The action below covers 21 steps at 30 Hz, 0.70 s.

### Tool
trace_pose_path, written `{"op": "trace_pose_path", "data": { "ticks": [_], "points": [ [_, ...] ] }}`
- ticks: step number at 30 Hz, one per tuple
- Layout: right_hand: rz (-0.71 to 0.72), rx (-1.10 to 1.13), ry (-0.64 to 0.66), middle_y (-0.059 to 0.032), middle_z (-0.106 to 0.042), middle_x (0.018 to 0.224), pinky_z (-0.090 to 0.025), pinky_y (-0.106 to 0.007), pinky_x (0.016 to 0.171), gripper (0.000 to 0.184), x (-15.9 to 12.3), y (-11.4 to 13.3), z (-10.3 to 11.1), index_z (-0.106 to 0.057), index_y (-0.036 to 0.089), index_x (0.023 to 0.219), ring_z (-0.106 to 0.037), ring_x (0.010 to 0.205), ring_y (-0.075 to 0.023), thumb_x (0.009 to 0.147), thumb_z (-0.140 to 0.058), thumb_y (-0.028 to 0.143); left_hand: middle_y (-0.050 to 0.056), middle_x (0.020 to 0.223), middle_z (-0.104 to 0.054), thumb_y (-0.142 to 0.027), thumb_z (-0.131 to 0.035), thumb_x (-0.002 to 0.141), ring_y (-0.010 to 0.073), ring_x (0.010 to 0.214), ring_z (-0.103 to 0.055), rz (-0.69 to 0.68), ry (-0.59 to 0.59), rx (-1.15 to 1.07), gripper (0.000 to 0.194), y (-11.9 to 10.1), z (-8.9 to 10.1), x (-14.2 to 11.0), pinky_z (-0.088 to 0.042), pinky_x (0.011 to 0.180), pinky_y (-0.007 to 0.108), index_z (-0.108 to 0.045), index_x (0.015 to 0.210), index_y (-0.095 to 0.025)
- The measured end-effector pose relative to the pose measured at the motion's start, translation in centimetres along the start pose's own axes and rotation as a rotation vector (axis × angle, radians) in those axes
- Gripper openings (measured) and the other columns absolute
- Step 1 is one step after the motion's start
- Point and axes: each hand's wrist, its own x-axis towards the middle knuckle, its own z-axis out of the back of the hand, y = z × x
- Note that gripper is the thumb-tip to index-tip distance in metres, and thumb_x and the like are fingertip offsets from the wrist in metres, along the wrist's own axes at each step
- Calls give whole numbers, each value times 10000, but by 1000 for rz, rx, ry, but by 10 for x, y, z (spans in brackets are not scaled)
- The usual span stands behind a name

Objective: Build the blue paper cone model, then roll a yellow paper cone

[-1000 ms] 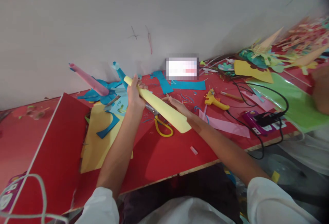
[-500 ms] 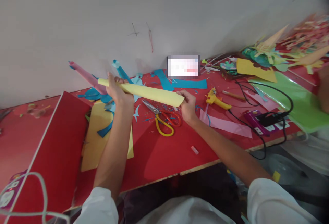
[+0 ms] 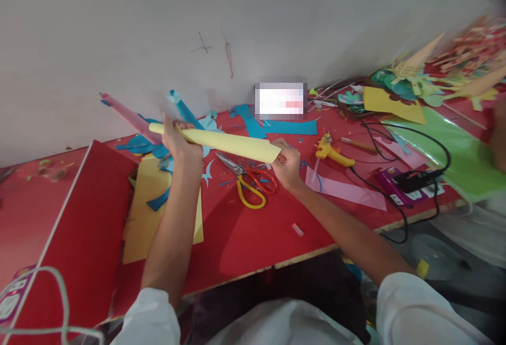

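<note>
A long, pale yellow paper cone (image 3: 231, 143) is held level above the red table, narrow end to the left. My left hand (image 3: 179, 136) wraps round it near that narrow end. At the wide right end, my right hand (image 3: 288, 164) pinches the paper's edge between thumb and fingers. Below the cone lie scissors (image 3: 247, 179) with one yellow and one red handle, among blue paper scraps. Behind my left hand are a pink paper cone (image 3: 128, 115) and a blue paper cone (image 3: 185, 108). Yellow sheets (image 3: 146, 218) lie partly under my left forearm.
A yellow glue gun (image 3: 332, 152) lies to the right beside a pink paper strip (image 3: 348, 194) and a purple power strip (image 3: 399, 187) with black cables. Blue strips (image 3: 290, 127) lie at the back. A red panel (image 3: 79, 239) stands at left. Another person's arm (image 3: 498, 134) shows at far right.
The cone stays in both hands in nearly the same place. The fingers of my right hand have shifted slightly at the wide end. The whole view has moved a little.
</note>
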Motion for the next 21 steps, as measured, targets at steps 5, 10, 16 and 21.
{"op": "trace_pose_path", "data": {
  "ticks": [5,10,16,21],
  "points": [
    [-84,150,87,-65,-754,991,-579,-434,970,234,3,0,-7,-761,269,934,-691,1047,-275,757,-821,410,-100,579,-337,-285,-517,1095,36,494,-378,-5,44,26,364,-5,-2,-2,-385,578,207,-371,771,-203],
    [-166,237,159,-60,-773,974,-621,-402,894,342,8,-3,-7,-784,261,958,-711,1051,-271,725,-844,504,-99,603,-361,-248,-550,1074,43,493,-389,-43,50,-20,306,-8,-6,-3,-391,564,198,-401,809,-212],
    [-218,306,202,-45,-767,871,-621,-367,757,347,8,-8,-6,-791,246,877,-722,984,-276,742,-812,566,-77,627,-377,-269,-593,1047,49,497,-427,-43,96,-19,344,-6,-2,4,-440,580,207,-377,783,-220],
    [-182,221,200,-63,-775,949,-601,-426,901,334,6,1,-10,-774,244,880,-702,1049,-296,686,-866,500,-64,643,-410,-363,-623,1028,73,530,-478,-57,115,75,333,0,3,16,-439,590,228,-405,811,-234]
  ]
}}
